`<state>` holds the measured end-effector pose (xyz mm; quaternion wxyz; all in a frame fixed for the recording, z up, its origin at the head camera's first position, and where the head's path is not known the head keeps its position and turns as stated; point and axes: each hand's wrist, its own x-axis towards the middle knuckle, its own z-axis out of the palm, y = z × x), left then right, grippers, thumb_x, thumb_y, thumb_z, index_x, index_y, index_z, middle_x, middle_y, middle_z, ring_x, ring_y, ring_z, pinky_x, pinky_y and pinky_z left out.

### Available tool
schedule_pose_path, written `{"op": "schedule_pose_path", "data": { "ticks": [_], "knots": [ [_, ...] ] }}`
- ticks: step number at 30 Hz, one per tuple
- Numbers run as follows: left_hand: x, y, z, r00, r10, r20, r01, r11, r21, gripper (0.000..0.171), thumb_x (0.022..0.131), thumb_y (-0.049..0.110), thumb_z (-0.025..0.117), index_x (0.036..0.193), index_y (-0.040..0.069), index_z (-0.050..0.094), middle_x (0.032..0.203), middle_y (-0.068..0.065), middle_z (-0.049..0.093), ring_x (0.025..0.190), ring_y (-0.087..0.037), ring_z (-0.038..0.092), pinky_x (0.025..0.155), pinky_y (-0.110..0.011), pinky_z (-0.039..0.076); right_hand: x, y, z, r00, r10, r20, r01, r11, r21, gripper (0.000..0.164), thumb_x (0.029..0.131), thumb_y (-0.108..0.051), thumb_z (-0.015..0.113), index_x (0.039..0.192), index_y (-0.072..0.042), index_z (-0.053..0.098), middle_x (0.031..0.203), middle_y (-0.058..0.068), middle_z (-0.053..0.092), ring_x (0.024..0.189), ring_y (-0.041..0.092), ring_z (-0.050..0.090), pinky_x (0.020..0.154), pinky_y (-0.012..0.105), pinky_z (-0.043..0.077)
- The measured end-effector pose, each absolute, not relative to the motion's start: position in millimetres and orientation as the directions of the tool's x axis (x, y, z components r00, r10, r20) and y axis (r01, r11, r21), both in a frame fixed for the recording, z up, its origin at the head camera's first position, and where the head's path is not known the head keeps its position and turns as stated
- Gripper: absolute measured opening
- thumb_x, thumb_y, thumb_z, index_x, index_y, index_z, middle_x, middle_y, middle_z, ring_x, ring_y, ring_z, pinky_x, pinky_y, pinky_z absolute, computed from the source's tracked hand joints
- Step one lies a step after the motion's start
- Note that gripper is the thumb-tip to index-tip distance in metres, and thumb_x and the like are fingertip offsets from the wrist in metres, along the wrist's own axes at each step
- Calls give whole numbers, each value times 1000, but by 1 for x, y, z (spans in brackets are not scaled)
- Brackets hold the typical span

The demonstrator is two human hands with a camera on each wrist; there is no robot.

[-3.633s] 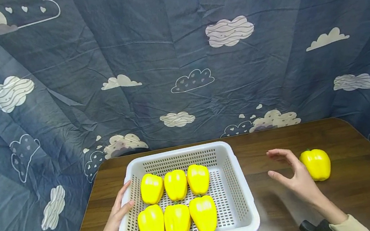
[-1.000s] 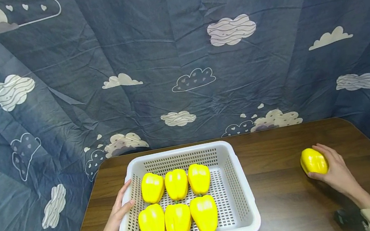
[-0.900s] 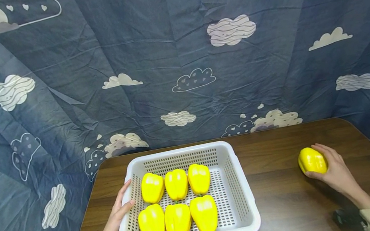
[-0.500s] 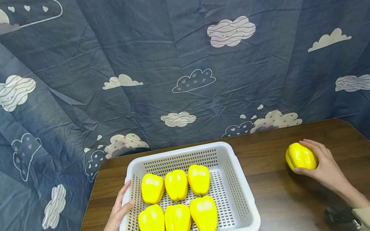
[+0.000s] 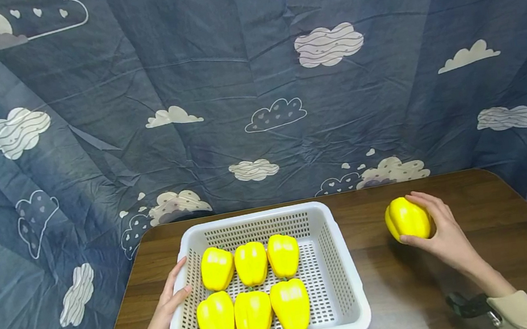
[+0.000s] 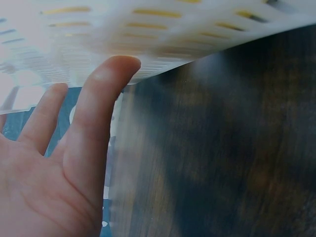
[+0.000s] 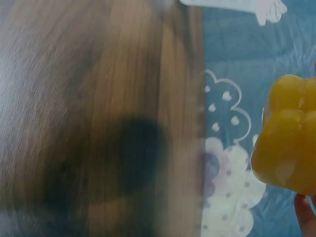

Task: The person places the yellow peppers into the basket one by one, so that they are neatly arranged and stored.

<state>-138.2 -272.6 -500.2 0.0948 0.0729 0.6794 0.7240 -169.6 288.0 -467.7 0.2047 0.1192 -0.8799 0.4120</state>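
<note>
A yellow bell pepper (image 5: 407,219) is in my right hand (image 5: 442,231), thumb on its near side and fingers on its far side. The pepper casts a shadow on the table below. In the right wrist view this bell pepper (image 7: 291,138) is cut off by the right edge, with only a bit of finger showing. My left hand (image 5: 163,313) rests with extended fingers on the left side of a white perforated basket (image 5: 353,288). Seen from the left wrist, the thumb (image 6: 98,108) lies against the slotted basket wall (image 6: 163,39).
Inside the basket, several yellow bell peppers (image 5: 291,305) lie in two rows, toward its left; bare slotted floor shows at its right. The brown wooden table (image 5: 381,284) ends at the back against a dark blue cloud-print curtain (image 5: 219,148).
My right hand went from beside the bell pepper to gripping it at the far right, then carried it left toward the basket. The left hand and basket have stayed in place.
</note>
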Motion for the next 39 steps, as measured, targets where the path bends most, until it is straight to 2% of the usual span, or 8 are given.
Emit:
{"op": "schedule_pose_path", "data": {
  "ticks": [2,6,9,12,16,19,25,39],
  "knots": [
    [-138,-273,-500,-971,240,-21,-37,-62,997,60,100,12,39,153,20,12,157,-17,2,134,-51,19,95,-62,36,-169,283,-465,-889,-46,456,-382,624,-682,83,65,-6,85,138,-4,46,142,16,36,121,32,28,83,53,29],
    [-138,-273,-500,-970,241,-19,-35,-64,997,60,100,11,39,153,20,12,157,-17,2,134,-51,19,95,-62,36,-168,275,-459,-894,-55,445,-382,613,-691,83,67,-8,85,140,-8,46,144,10,35,124,24,31,88,39,32],
    [-139,-273,-501,-970,240,-24,-41,-66,997,61,100,11,39,153,20,11,157,-17,3,134,-50,19,96,-61,36,-166,268,-455,-897,-62,438,-383,604,-699,83,67,-8,85,141,-11,45,144,8,35,123,18,33,91,40,34],
    [-139,-273,-501,-971,237,-36,-53,-66,996,61,100,12,40,153,21,12,157,-16,3,134,-48,20,96,-60,36,-165,260,-450,-895,-75,440,-397,584,-708,84,67,-7,85,140,-11,45,143,9,35,123,16,33,89,54,34],
    [-139,-272,-500,-971,236,-34,-50,-63,997,61,100,12,40,153,21,12,157,-16,3,134,-49,19,96,-61,36,-163,248,-443,-880,-97,465,-434,561,-705,84,65,-5,85,139,-12,47,142,8,37,124,11,33,92,46,34],
    [-138,-272,-499,-971,239,-29,-45,-62,997,61,100,12,39,153,20,12,157,-17,2,134,-50,18,96,-61,35,-162,239,-438,-871,-116,478,-459,542,-705,84,65,-4,85,139,-12,47,142,7,37,124,12,33,92,43,33],
    [-137,-272,-497,-970,243,-25,-42,-65,997,61,100,12,39,153,20,11,157,-17,1,135,-50,17,96,-62,35,-161,222,-431,-861,-149,486,-490,497,-716,83,66,-4,85,139,-13,47,144,6,36,125,14,33,91,57,32],
    [-137,-272,-498,-972,232,-40,-58,-71,996,61,100,12,40,153,20,11,157,-17,0,136,-50,16,97,-61,35,-154,187,-428,-843,-227,488,-537,420,-732,82,67,-7,83,140,-14,46,147,6,34,128,29,33,94,63,30]
  ]
}}
